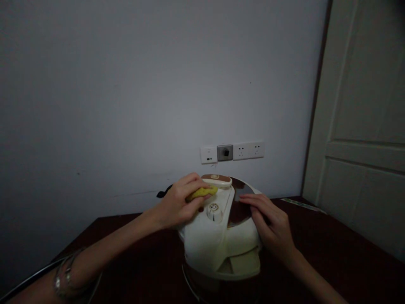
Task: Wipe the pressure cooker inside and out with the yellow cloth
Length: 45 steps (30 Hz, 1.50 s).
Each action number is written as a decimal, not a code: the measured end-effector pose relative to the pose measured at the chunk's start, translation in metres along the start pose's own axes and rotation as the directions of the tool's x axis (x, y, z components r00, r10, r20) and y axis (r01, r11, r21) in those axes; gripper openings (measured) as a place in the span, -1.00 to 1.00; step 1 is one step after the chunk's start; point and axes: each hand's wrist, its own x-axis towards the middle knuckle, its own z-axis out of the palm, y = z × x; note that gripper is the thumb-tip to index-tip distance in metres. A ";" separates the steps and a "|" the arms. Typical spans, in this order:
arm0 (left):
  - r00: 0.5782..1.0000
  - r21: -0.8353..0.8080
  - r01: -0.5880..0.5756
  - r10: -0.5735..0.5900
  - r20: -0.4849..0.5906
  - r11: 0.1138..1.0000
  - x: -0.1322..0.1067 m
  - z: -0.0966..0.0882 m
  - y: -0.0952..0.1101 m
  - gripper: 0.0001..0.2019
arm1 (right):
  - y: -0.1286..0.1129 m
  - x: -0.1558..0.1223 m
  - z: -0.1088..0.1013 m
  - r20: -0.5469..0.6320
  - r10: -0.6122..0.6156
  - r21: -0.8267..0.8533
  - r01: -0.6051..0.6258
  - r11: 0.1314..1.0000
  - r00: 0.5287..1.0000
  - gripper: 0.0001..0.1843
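Observation:
A white and brown appliance [205, 240] with a round dial [214, 212], a brown-topped handle [217, 179] and a dark brown, glossy panel [242, 207] stands on the dark table; its exact kind I cannot tell. My left hand [183, 200] pinches a yellow cloth or sponge [202, 192] against the white top, just left of the handle and above the dial. On the other side, my right hand [272, 219] lies with extended fingers along the brown panel and the appliance's right edge, holding nothing. Fingers partly cover both sides of the top.
Behind the appliance, a grey-white wall carries a row of sockets [248, 150] and a grey switch plate [225, 153]. A patterned strip [303, 205] lies at the dark red table's [316, 240] back right. A pale panelled door [363, 126] rises at right. A black object [163, 193] shows behind my left hand.

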 end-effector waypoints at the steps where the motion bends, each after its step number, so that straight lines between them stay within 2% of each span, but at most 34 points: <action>1: 0.999 0.001 -0.026 0.026 0.039 1.000 0.001 0.003 0.001 -0.82 | 0.000 0.000 0.000 0.001 0.001 0.002 -0.001 1.000 1.000 -0.71; 3: 0.988 0.004 -0.088 0.087 0.125 0.996 0.001 0.005 0.002 -0.79 | -0.001 0.000 0.000 0.001 0.002 0.006 -0.002 1.000 1.000 -0.72; 5: 0.979 0.021 -0.131 0.126 0.160 0.991 0.000 0.005 0.002 -0.77 | -0.001 0.001 0.000 -0.002 0.001 0.006 -0.001 1.000 1.000 -0.72; 9: 0.961 0.045 -0.226 0.216 0.172 0.973 -0.002 0.001 0.001 -0.79 | -0.001 0.001 0.001 -0.010 0.007 0.008 -0.007 1.000 1.000 -0.72; 12: 0.954 -0.002 -0.270 0.268 0.138 0.963 -0.005 -0.001 0.001 -0.79 | 0.000 0.001 0.001 -0.014 0.009 0.018 -0.009 1.000 1.000 -0.72; 16: 0.972 -0.068 -0.218 0.223 0.078 0.974 -0.014 -0.003 0.004 -0.79 | 0.000 0.000 0.002 -0.020 0.021 0.046 -0.020 0.999 1.000 -0.71; 20: 0.993 -0.009 -0.084 0.083 -0.082 0.996 -0.014 -0.001 0.006 -0.77 | -0.001 0.000 0.002 -0.025 0.039 0.053 -0.037 0.998 0.999 -0.70; 22: 0.996 0.006 -0.078 0.078 -0.034 0.997 -0.011 0.002 0.006 -0.76 | -0.001 0.000 0.002 -0.032 0.043 0.054 -0.041 0.998 0.999 -0.70; 25: 0.980 0.042 -0.156 0.150 0.131 0.987 -0.010 0.004 0.007 -0.72 | -0.001 0.001 0.002 -0.033 0.042 0.058 -0.040 0.997 0.999 -0.71; 27: 0.970 0.065 -0.186 0.173 0.170 0.980 -0.012 0.002 0.008 -0.70 | -0.001 0.001 0.002 -0.029 0.037 0.056 -0.035 0.998 0.999 -0.71; 31: 0.972 0.025 -0.183 0.177 0.155 0.983 -0.017 -0.005 0.008 -0.73 | 0.000 0.001 0.002 -0.037 0.029 0.047 -0.027 0.999 0.999 -0.72; 36: 0.991 -0.019 -0.126 0.126 0.035 0.992 -0.011 -0.002 0.006 -0.76 | 0.001 0.000 0.003 -0.036 0.021 0.053 -0.019 0.998 0.999 -0.72; 38: 0.992 -0.005 -0.106 0.106 0.071 0.994 -0.009 0.000 0.007 -0.75 | 0.001 -0.001 0.003 -0.037 0.027 0.059 -0.025 0.998 0.999 -0.71; 41: 0.972 0.002 -0.136 0.133 0.192 0.991 -0.009 -0.002 0.008 -0.70 | 0.001 -0.001 0.003 -0.034 0.029 0.065 -0.027 0.997 0.999 -0.71; 45: 0.967 -0.053 -0.147 0.155 0.203 0.988 -0.013 -0.009 0.006 -0.70 | 0.000 -0.001 0.003 -0.033 0.041 0.069 -0.038 0.997 0.999 -0.71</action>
